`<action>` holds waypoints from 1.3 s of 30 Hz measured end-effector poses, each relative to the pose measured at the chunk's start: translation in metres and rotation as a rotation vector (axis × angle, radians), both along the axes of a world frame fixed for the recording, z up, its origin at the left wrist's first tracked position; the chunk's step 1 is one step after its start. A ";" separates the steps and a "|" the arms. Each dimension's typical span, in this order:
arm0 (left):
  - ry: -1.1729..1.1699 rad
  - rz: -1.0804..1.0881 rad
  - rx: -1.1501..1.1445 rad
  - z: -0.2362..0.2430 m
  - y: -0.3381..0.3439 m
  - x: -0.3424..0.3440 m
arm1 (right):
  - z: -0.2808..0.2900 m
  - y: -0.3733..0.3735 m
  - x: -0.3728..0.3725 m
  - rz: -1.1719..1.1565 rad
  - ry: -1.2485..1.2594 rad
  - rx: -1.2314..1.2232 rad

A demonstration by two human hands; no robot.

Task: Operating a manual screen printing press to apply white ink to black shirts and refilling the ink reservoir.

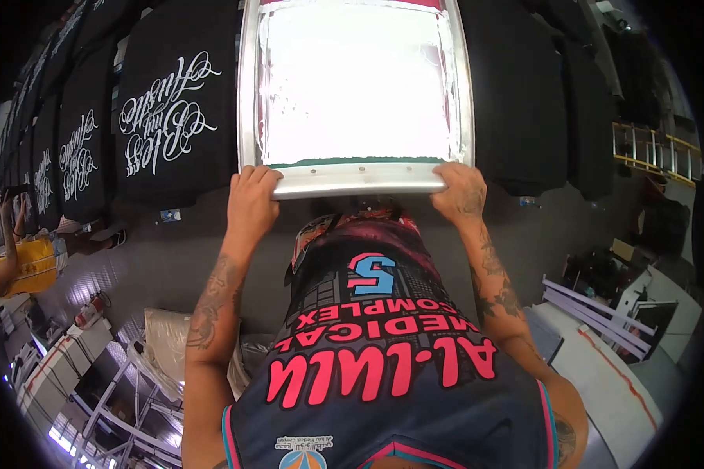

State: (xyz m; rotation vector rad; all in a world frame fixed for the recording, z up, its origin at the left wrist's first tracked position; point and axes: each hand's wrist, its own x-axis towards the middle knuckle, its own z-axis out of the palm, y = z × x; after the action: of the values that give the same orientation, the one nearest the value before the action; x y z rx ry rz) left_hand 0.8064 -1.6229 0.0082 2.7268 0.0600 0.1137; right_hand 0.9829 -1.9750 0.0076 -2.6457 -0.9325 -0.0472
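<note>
A screen-printing screen (353, 86) in a silver metal frame, its middle bright white, lies in front of me over the row of black shirts. My left hand (252, 191) grips the near-left corner of the frame, fingers curled over the metal edge. My right hand (460, 191) grips the near-right corner in the same way. To the left lies a black shirt (164, 117) with white script print; to the right is a plain black shirt (516, 109). Whatever lies directly under the screen is hidden.
More printed black shirts (78, 148) line the left. A person in a yellow top (25, 266) stands at the far left. A yellow ladder (653, 152) is at the right. Metal racks (94, 418) and white boards with pale rails (594, 313) are low on either side.
</note>
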 end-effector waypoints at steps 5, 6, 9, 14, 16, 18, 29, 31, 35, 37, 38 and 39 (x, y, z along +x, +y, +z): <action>0.100 0.231 0.081 -0.006 -0.018 0.016 | -0.004 0.009 0.005 -0.056 0.028 -0.014; 0.125 0.261 0.064 -0.007 -0.014 0.028 | -0.007 0.013 0.018 -0.066 0.025 -0.010; 0.100 0.211 0.199 -0.022 0.029 0.109 | -0.013 0.039 0.091 -0.054 -0.032 -0.066; 0.085 0.174 0.332 -0.017 0.122 0.278 | -0.007 0.131 0.267 -0.044 -0.023 -0.272; 0.155 0.160 0.322 -0.007 0.145 0.331 | -0.003 0.154 0.316 -0.049 -0.045 -0.279; 0.291 0.130 0.343 -0.008 0.162 0.371 | 0.018 0.161 0.346 -0.028 0.151 -0.422; 0.065 0.076 0.082 0.017 -0.003 0.044 | 0.009 0.002 0.028 -0.016 0.029 -0.173; 0.079 0.120 0.085 0.007 -0.005 0.040 | 0.002 0.003 0.026 -0.043 0.043 -0.132; 0.181 0.112 0.156 -0.001 -0.005 0.032 | 0.007 0.009 0.039 -0.005 0.097 -0.176; 0.127 0.146 0.171 -0.010 -0.017 0.019 | -0.002 -0.003 0.005 -0.036 0.042 -0.139; 0.069 0.179 0.136 -0.011 -0.024 0.023 | 0.000 0.000 0.000 -0.064 -0.005 -0.105; 0.077 0.180 0.172 -0.014 -0.015 0.038 | -0.001 0.005 0.011 -0.086 -0.002 -0.104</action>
State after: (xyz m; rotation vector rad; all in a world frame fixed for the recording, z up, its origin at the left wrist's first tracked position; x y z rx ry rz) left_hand 0.8448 -1.6376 -0.0059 2.8920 0.3325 0.0678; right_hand 0.9939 -1.9698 0.0063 -2.7812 -0.8426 -0.0227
